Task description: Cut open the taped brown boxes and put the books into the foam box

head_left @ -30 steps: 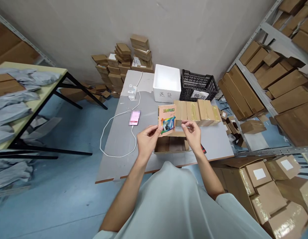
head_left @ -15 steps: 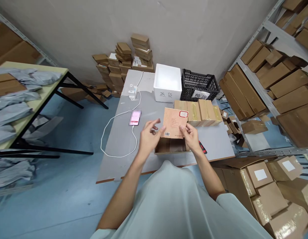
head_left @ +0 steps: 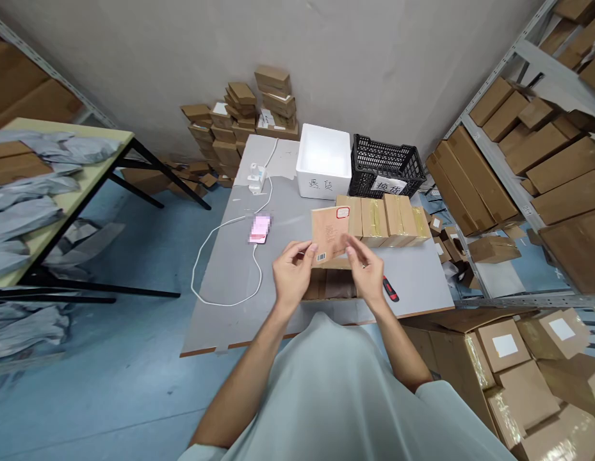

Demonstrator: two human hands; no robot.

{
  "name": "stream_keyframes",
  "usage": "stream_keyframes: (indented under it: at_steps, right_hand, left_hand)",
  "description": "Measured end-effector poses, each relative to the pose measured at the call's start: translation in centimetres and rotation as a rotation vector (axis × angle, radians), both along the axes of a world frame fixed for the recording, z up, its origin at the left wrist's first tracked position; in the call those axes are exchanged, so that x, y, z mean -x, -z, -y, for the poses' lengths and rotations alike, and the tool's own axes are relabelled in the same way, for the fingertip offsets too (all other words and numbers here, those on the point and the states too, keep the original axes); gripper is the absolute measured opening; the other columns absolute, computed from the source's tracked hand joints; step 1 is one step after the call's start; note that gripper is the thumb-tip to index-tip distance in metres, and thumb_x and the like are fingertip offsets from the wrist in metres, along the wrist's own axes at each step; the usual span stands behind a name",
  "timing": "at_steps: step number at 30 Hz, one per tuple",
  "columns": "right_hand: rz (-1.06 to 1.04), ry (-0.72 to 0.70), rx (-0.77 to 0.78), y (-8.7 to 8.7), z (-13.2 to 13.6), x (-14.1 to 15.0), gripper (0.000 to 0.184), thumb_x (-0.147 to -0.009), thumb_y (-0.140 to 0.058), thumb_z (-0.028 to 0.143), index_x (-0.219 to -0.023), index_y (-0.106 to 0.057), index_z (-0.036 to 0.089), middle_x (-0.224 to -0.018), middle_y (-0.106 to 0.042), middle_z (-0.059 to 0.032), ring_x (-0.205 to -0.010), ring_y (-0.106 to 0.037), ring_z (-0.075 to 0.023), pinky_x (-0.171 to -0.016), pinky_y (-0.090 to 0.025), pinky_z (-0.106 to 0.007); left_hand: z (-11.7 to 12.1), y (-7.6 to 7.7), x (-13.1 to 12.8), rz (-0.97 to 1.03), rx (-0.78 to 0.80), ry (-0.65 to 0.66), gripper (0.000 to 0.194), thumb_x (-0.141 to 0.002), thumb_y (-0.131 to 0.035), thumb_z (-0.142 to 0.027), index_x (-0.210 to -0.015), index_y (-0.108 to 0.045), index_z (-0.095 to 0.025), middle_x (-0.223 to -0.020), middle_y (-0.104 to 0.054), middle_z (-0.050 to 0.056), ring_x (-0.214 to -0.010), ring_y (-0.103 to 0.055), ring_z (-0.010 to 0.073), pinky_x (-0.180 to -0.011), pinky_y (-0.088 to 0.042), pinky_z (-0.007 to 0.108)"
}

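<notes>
A thin orange-tan book (head_left: 332, 232) with a barcode and a red-framed label is held up, slightly tilted, over the table. My left hand (head_left: 292, 269) pinches its lower left edge between thumb and fingers. At the lower right edge is my right hand (head_left: 367, 269), thumb and forefinger apart, the fingertips close to the cover; whether they touch it is hard to tell. Beneath both hands sits an open cardboard box (head_left: 321, 291), its inside partly hidden. A black and red box cutter (head_left: 391, 289) lies just right of my right hand.
Several taped cartons (head_left: 398, 218) stand in a row behind the book. Farther back are a white bin (head_left: 325, 182) and a black crate (head_left: 386, 173). A phone (head_left: 259, 229) on a white cable (head_left: 225, 302) lies left. Shelving (head_left: 522, 205) with boxes borders the right.
The book has shifted a little left and turned. My left hand, apart from it before, has closed on its edge. My right thumb and forefinger have come off the cover's front and opened.
</notes>
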State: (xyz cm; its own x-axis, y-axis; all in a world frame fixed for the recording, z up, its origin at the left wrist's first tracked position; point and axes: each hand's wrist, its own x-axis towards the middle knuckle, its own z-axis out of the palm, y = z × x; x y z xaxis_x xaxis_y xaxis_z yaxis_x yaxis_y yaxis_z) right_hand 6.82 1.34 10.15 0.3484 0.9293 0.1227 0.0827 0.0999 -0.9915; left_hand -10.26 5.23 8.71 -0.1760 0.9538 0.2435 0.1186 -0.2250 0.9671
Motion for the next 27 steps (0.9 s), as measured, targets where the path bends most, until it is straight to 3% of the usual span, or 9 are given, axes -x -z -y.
stream_keyframes:
  at_steps: [3, 8, 12, 15, 17, 22, 25, 27]
  right_hand:
    - [-0.068, -0.117, 0.024, 0.3, 0.5, 1.8, 0.061, -0.096, -0.087, 0.068, -0.139, -0.086, 0.025, -0.142, -0.087, -0.0100, -0.130, -0.085, -0.0325, -0.121, -0.068, -0.050]
    - [-0.144, -0.099, 0.023, 0.7, -1.0, 1.3, 0.058, -0.095, -0.084, 0.076, -0.116, -0.087, 0.022, -0.116, -0.092, -0.0089, -0.112, -0.088, -0.0297, -0.103, -0.073, -0.042]
    - [-0.157, -0.183, 0.023, 0.2, -1.9, -1.8, 0.064, -0.091, -0.086, 0.081, -0.114, -0.089, 0.021, -0.113, -0.092, -0.0104, -0.106, -0.088, -0.0312, -0.098, -0.073, -0.043]
    - [-0.145, -0.252, 0.045, -0.1, -2.0, -3.3, 0.066, -0.090, -0.087, 0.083, -0.116, -0.091, 0.022, -0.113, -0.091, -0.0103, -0.107, -0.087, -0.0323, -0.099, -0.073, -0.045]
    - [-0.133, -0.274, 0.056, -0.2, -2.0, -3.8, 0.068, -0.089, -0.087, 0.084, -0.118, -0.091, 0.023, -0.112, -0.091, -0.0099, -0.107, -0.087, -0.0320, -0.099, -0.072, -0.044]
    - [-0.077, -0.253, 0.054, -0.1, -2.1, -3.9, 0.071, -0.089, -0.083, 0.087, -0.116, -0.092, 0.023, -0.110, -0.091, -0.0092, -0.106, -0.084, -0.0305, -0.097, -0.070, -0.041]
    - [-0.031, -0.216, 0.044, -0.6, -2.0, -3.9, 0.070, -0.092, -0.078, 0.088, -0.115, -0.092, 0.024, -0.112, -0.091, -0.0087, -0.111, -0.084, -0.0321, -0.102, -0.069, -0.043]
    - [0.000, -0.197, 0.017, -1.1, -1.7, -3.9, 0.064, -0.094, -0.078, 0.086, -0.114, -0.093, 0.026, -0.119, -0.091, -0.0083, -0.121, -0.082, -0.0335, -0.113, -0.066, -0.048]
  left_hand:
    - [1.1, 0.5, -1.7, -0.149, -0.161, 0.013, 0.032, -0.111, -0.072, -0.051, -0.109, -0.089, -0.023, -0.096, -0.079, 0.006, -0.087, -0.074, 0.0202, -0.081, -0.063, 0.033]
    - [1.6, 1.4, -2.6, -0.281, -0.258, 0.174, 0.037, -0.116, -0.064, -0.048, -0.136, -0.085, -0.025, -0.118, -0.079, 0.011, -0.104, -0.078, 0.0234, -0.091, -0.067, 0.036]
    - [-0.7, 0.8, -0.1, -0.185, -0.067, 0.127, 0.059, -0.106, -0.074, -0.069, -0.141, -0.082, -0.021, -0.133, -0.078, 0.015, -0.101, -0.077, 0.0233, -0.083, -0.066, 0.035]
    - [-2.1, 0.0, 1.7, -0.035, 0.181, 0.290, 0.078, -0.092, -0.081, -0.086, -0.128, -0.087, -0.017, -0.126, -0.083, 0.016, -0.097, -0.076, 0.0254, -0.079, -0.065, 0.035]
    - [-2.2, -0.5, 2.1, 0.050, 0.304, 0.399, 0.081, -0.083, -0.086, -0.090, -0.118, -0.089, -0.017, -0.116, -0.086, 0.014, -0.095, -0.076, 0.0260, -0.082, -0.065, 0.036]
    - [-1.2, -0.8, 1.4, 0.129, 0.329, 0.345, 0.068, -0.080, -0.094, -0.082, -0.105, -0.090, -0.019, -0.108, -0.087, 0.011, -0.092, -0.075, 0.0247, -0.084, -0.063, 0.036]
    - [-1.1, -0.6, 1.0, 0.066, 0.223, 0.271, 0.050, -0.085, -0.094, -0.069, -0.100, -0.090, -0.021, -0.103, -0.085, 0.009, -0.078, -0.070, 0.0193, -0.074, -0.059, 0.033]
    - [-1.2, -0.6, 0.9, -0.006, 0.095, 0.222, 0.035, -0.091, -0.091, -0.058, -0.099, -0.091, -0.024, -0.102, -0.084, 0.008, -0.078, -0.069, 0.0185, -0.072, -0.057, 0.033]
